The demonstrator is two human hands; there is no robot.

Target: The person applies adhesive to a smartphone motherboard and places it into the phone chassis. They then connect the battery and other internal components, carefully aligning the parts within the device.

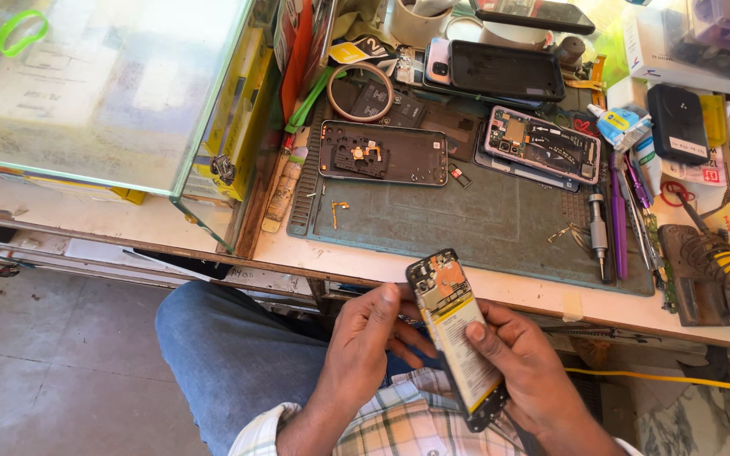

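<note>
Both hands, left hand (363,338) and right hand (521,371), hold the opened phone (458,333) below the green mat (483,224); fingers pinch its edges. It looks light and fragile.

Lower centre of frame: opened phone (456,338) with back off, battery and board exposed, held tilted between left hand (365,346) and right hand (524,371), above the lap and off the tabletop (517,291). Left thumb on its upper left edge; right fingers wrap its lower right side. Upper centre: grey-green work mat (483,224) carries a black back cover (384,153); screwdriver (599,235) at right.
</note>
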